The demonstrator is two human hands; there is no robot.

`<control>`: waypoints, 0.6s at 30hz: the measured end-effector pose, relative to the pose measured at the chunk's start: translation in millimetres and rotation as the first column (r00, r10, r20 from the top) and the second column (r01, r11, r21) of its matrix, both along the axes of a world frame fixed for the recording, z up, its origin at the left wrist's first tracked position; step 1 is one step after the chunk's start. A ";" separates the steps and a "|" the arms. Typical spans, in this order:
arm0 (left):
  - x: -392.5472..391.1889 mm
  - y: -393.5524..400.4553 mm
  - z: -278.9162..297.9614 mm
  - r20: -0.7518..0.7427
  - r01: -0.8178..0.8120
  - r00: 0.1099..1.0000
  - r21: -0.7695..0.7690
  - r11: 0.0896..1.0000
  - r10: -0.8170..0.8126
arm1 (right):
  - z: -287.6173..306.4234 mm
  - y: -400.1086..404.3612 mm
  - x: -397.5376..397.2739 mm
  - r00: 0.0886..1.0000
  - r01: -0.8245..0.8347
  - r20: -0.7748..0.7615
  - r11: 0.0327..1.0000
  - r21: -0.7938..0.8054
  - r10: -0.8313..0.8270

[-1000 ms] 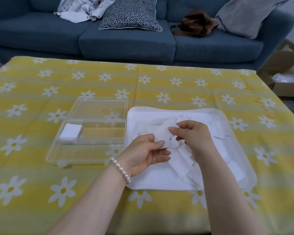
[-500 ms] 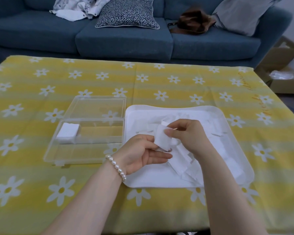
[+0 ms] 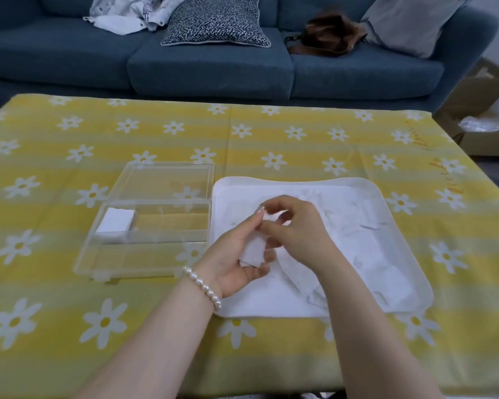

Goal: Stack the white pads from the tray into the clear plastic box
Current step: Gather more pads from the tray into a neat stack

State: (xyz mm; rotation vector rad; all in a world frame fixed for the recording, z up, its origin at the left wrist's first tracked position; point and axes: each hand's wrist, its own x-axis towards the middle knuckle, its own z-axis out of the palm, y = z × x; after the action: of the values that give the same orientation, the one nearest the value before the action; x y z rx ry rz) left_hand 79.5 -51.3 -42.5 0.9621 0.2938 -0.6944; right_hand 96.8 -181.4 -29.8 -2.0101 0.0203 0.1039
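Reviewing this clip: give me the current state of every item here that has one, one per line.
clear plastic box: open, lid laid back flat.
pad stack: inside the box, at its left end.
held pad: gripped in the left hand.
right hand: fingers curled, pinching at the held pad's top.
tray: holding loose pads.

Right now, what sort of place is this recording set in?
Probably a home living room: a dark blue fabric sofa with a patterned cushion stands behind a table under a yellow daisy-print tablecloth.
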 end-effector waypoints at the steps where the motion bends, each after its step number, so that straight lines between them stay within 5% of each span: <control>1: 1.6 2.5 -1.4 -0.023 -0.028 0.999 0.020 0.999 0.029 | -2.4 -6.5 4.5 0.997 0.071 0.048 0.996 -0.059 -0.068; 4: 7.6 11.5 -3.0 -0.109 -0.150 0.984 -0.062 0.987 0.143 | -11.3 -35.7 15.2 0.975 0.221 0.045 0.918 -0.328 -0.218; 7: 11.1 17.2 -2.6 -0.199 -0.261 0.955 -0.208 0.943 0.221 | -24.5 -42.9 14.4 0.966 0.076 -0.174 0.852 -0.517 -0.192; 10: 11.5 19.2 -3.9 -0.248 -0.308 0.938 -0.274 0.911 0.243 | -34.4 -31.5 13.7 0.974 0.005 -0.168 0.758 -0.653 -0.152; 18: 11.7 16.2 -7.4 -0.247 -0.332 0.931 -0.270 0.904 0.268 | -25.7 -32.3 16.8 0.971 0.161 -0.042 0.773 -0.613 -0.236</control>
State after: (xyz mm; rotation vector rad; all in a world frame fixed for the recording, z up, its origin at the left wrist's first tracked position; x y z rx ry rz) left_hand 91.3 -35.2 -49.8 0.5298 0.4903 -0.5324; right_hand 113.6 -213.7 -55.5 -2.6327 0.3895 0.0847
